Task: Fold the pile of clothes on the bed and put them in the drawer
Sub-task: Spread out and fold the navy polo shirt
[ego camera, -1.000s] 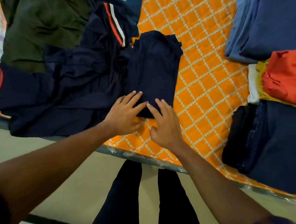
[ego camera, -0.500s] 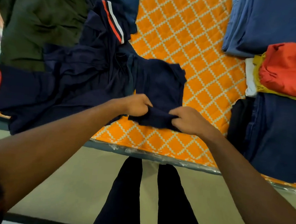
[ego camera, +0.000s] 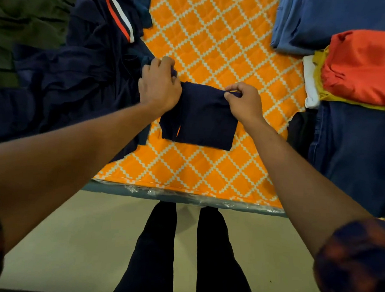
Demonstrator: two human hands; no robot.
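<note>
Both hands, left hand (ego camera: 160, 86) and right hand (ego camera: 243, 101), pinch apparently folded navy garment (ego camera: 201, 121).

I can read no words, labels or numbers anywhere: none on the navy garment (ego camera: 202, 117) I hold, none on the piled clothes (ego camera: 67, 83) (just an orange-and-white stripe (ego camera: 120, 19)).

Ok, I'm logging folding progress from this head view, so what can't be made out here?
Head view only:
- Drawer: outside the frame.
- Left hand grip: fingertips hidden behind the hand's own back, at the navy garment's corner.
- Green garment: cut off by top and left edges.
- Jeans: cut off by the right edge.
</note>
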